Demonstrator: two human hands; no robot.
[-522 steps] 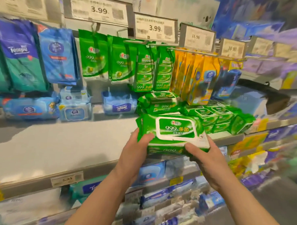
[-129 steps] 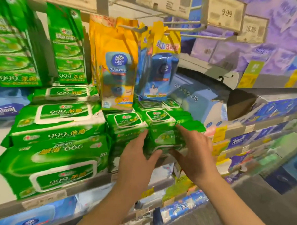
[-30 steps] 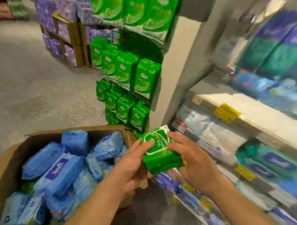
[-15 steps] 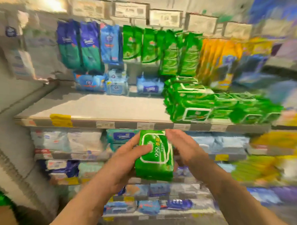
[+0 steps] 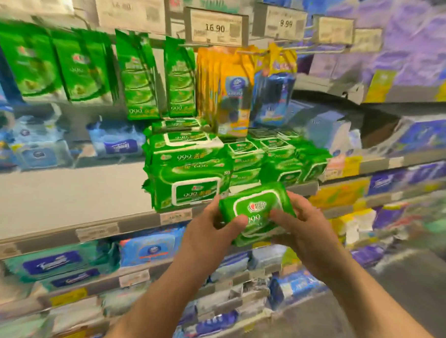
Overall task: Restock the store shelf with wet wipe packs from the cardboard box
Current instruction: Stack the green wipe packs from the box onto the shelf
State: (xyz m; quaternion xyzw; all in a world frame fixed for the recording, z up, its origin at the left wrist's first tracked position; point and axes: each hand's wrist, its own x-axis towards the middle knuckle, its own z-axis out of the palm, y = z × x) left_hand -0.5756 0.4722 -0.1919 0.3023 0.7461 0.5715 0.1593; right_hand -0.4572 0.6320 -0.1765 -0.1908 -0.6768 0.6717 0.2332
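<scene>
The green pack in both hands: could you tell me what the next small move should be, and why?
Probably carry the green pack forward and up onto the small green stacks. Both the left hand and the right hand grip it just below the shelf edge, in front of matching packs.

Grey shelf [image 5: 62, 200] under green packs [image 5: 188, 167]

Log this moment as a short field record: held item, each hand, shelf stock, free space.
held item: small green wet wipe pack, in front of the shelf edge
left hand: grips the pack's left end
right hand: grips its right end
shelf stock: stacked large green wipe packs, smaller green packs to their right
free space: bare grey shelf board left of the stack
</scene>
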